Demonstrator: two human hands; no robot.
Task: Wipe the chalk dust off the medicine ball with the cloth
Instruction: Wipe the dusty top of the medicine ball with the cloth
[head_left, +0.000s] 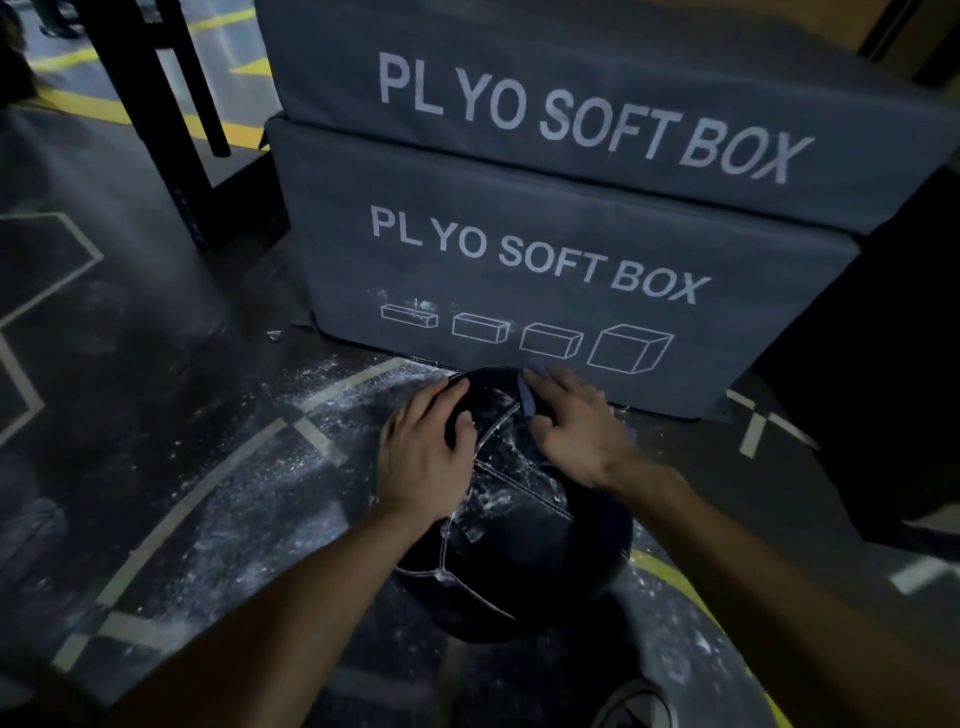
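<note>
Hidden: your right hand (574, 423) covers most of the small grey-blue cloth (530, 397); only a crumpled edge shows beyond your fingers. The far side of the black stitched medicine ball (519, 540) is cut off behind both hands, and the dim light makes its lower edge hard to make out.
Cut off: the upper grey padded plyo box (571, 78) runs out of the top of the view; a shoe (636, 706) shows only partly at the bottom edge.
Count: one ball, one cloth, two stacked plyo boxes, two hands.
Ball position: it sits on the dark floor (130, 364) just in front of the lower plyo box (519, 270), with white chalk dust on its seams and scattered on the floor to its left.
Left hand (423, 452): you lay it palm down on the ball's upper left, fingers spread and lightly curved over the surface, steadying it.
Right hand: your fingers curl over the cloth, pressing it against the ball's top right.
</note>
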